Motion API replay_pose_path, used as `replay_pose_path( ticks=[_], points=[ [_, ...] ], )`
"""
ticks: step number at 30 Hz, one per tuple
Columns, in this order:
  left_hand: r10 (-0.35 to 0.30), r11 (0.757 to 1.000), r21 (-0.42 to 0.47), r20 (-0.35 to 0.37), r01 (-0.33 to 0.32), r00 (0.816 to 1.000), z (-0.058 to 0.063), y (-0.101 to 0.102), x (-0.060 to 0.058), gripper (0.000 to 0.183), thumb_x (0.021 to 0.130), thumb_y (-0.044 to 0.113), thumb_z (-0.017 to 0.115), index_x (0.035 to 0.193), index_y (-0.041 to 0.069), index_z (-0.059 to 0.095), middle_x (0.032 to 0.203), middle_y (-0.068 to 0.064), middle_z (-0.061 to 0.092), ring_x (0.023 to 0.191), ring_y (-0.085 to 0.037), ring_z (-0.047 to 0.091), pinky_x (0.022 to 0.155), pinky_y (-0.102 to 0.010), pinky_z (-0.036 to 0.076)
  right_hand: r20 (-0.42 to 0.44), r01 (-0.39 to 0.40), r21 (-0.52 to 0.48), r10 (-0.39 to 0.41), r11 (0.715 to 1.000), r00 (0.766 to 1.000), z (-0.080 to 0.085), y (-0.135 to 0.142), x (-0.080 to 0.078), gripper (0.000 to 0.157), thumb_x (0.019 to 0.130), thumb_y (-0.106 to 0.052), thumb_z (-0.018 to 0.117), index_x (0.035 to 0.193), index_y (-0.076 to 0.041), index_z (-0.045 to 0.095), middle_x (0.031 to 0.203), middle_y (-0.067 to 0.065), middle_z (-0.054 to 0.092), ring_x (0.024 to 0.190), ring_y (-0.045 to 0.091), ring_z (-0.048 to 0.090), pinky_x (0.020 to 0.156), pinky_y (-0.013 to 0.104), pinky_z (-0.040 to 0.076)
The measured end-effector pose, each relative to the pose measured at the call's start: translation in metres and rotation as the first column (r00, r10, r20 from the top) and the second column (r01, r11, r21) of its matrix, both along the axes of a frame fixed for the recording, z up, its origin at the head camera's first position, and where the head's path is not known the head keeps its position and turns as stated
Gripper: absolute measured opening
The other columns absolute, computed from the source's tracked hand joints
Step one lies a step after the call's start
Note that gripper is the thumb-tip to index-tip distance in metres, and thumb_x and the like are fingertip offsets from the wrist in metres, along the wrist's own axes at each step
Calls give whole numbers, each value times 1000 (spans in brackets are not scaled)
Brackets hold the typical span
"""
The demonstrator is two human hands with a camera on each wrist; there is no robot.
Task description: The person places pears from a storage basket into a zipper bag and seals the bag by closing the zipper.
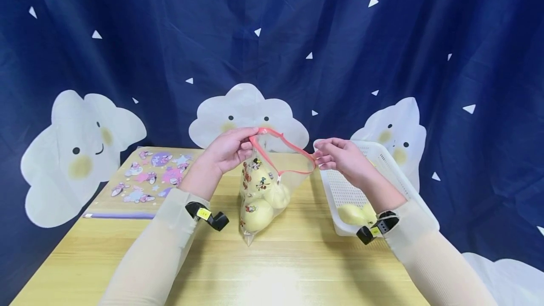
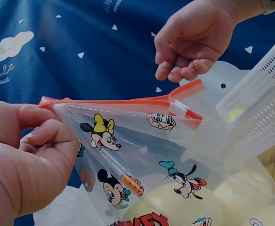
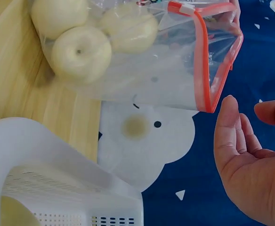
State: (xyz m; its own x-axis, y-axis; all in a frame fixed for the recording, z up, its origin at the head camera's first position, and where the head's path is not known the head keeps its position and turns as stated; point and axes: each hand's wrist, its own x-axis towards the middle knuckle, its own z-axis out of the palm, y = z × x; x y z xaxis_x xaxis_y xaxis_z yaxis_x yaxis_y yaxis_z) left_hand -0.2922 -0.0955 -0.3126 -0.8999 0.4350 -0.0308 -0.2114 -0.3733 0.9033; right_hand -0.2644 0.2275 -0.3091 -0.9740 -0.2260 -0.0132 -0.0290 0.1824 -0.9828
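Observation:
My left hand pinches one top corner of a clear zipper bag printed with cartoon characters. Its red zip edge gapes open, with a white slider on it. Several round, pale yellow fruits sit in the lower part of the bag, which stands tilted above the wooden table. Beside the opposite corner is my right hand, fingers loosely bent and holding nothing. The right wrist view shows a small gap between its fingertips and the zip edge.
A white perforated basket stands on the right of the table, with pale yellow fruits at its near end. Flat on the left lies another printed clear bag with a purple edge. A dark blue cloud-patterned curtain hangs behind.

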Motion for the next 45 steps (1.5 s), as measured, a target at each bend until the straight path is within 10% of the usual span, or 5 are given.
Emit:
replay_pose_path(
  ticks=[24, 33, 45],
  points=[
    [8, 999, 42, 35, -10, 999, 2, -2, 2, 29, 118, 17, 49, 106, 11, 75, 69, 6, 54, 56, -1, 41, 51, -14, 33, 45, -129, 58, 126, 990, 991, -18, -34, 31, 26, 105, -9, 60, 122, 9, 66, 95, 5, 73, 76, 12, 69, 69, 24, 61],
    [-7, 997, 72, 41, 4, 999, 1, -2, 1, 29, 118, 17, 48, 106, 8, 73, 68, 6, 54, 55, -1, 41, 51, -14, 34, -87, 14, 324, 15, 946, 996, -30, -74, 62, 21, 104, -21, 71, 112, -3, 79, 93, 14, 81, 56, 18, 73, 45, 28, 52],
    [-2, 999, 48, 25, 0, 1000, 3, 1, 4, 27, 118, 16, 49, 109, 9, 73, 69, 6, 56, 55, -1, 40, 51, -15, 30, -99, 120, 292, -94, 949, 991, -40, -93, 56, 21, 101, -26, 80, 112, -7, 80, 87, 6, 79, 51, 15, 70, 42, 22, 39]
  ],
)
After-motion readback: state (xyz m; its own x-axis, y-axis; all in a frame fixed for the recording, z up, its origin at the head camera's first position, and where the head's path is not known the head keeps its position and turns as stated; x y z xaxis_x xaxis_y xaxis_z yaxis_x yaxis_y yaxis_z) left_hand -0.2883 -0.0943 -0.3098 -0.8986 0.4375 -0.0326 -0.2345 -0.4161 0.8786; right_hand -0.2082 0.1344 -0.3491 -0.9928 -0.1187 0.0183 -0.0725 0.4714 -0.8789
